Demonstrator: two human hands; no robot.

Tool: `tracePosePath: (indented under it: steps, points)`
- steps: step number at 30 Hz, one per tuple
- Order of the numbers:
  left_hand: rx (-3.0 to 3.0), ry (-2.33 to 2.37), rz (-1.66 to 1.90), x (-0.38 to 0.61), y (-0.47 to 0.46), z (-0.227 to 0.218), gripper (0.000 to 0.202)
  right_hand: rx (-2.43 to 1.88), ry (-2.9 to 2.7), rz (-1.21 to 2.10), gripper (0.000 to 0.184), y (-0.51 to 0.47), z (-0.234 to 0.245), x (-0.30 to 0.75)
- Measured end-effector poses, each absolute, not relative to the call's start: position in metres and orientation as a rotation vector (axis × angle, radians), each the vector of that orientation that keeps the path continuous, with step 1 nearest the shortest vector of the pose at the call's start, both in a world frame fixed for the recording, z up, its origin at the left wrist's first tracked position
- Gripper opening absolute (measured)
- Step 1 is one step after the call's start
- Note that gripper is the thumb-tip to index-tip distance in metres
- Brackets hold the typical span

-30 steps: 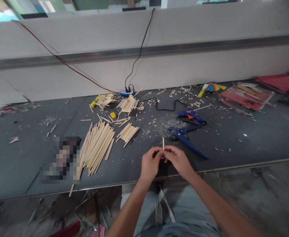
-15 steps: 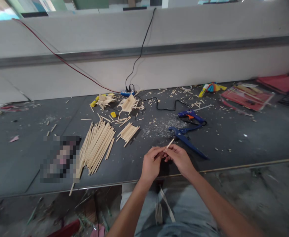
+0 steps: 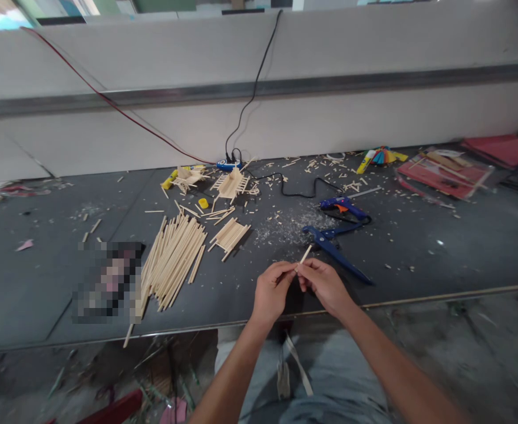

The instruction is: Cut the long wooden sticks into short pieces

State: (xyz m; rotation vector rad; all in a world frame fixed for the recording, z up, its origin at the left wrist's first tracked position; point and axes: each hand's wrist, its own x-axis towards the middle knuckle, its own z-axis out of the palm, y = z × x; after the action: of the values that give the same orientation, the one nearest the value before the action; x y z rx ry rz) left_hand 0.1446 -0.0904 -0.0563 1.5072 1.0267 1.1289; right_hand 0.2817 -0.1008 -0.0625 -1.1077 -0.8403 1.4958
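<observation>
Over the near edge of a dark table (image 3: 418, 253), my left hand (image 3: 271, 291) and my right hand (image 3: 325, 285) meet fingertip to fingertip. Both pinch one short wooden stick (image 3: 305, 255), which pokes up and tilts to the right from between the fingers. A pile of long wooden sticks (image 3: 172, 262) lies to the left of my hands. A small flat panel of glued sticks (image 3: 230, 235) rests beyond them.
Blue cutting pliers (image 3: 336, 250) and a blue glue gun (image 3: 340, 206) lie just past my right hand, amid shavings and stick offcuts. Two small stick models (image 3: 230, 185) stand near a power strip (image 3: 227, 166) at the wall. Red folders (image 3: 444, 174) lie far right.
The stick stood upright between my fingers a second ago; it now leans to the right. My hands have stayed in the same place.
</observation>
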Motion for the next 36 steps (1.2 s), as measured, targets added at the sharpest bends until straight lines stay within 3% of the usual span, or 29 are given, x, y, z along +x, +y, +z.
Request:
tracePosePath:
  steps: [36]
  points:
    - [1.444, 1.123, 1.013, 0.1452, -0.0933, -0.0469, 0.018, -1.066, -0.758, 1.577, 0.014, -0.1020, -0.0584, 0.2847]
